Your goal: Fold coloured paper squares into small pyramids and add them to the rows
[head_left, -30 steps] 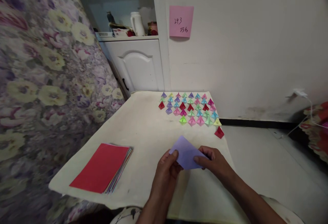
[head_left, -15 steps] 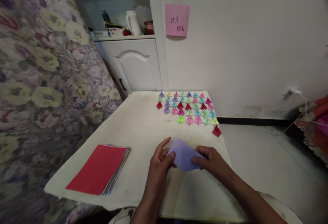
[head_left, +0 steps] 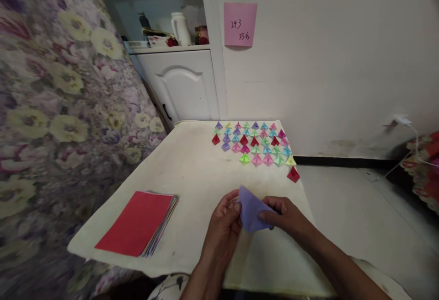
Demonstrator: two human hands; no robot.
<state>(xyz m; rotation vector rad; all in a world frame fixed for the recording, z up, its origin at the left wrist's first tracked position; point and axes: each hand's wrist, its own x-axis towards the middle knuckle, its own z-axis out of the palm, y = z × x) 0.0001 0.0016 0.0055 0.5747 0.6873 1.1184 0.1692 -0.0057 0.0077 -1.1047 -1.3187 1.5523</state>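
Observation:
A lilac sheet of paper [head_left: 249,207] is bent between both hands just above the cream table [head_left: 192,172]. My left hand [head_left: 222,224] pinches its left edge with thumb and fingers closed. My right hand [head_left: 284,215] grips the right side, thumb on top. A stack of coloured sheets with a red one on top [head_left: 137,223] lies at the table's near left. Several small folded paper pieces in many colours [head_left: 255,145] sit in rows at the far right of the table, with one red piece [head_left: 293,174] apart at the right edge.
A floral fabric surface [head_left: 51,108] rises along the left. Behind the table stand a white cabinet [head_left: 181,85] with a jug and jars on top, and a white wall bearing a pink note [head_left: 240,24]. A white plug and cable [head_left: 401,121] are at the right.
The lilac sheet has gone from a flat square to a curled, narrower fold. My left-hand fingers, spread half a second ago, have closed on its edge.

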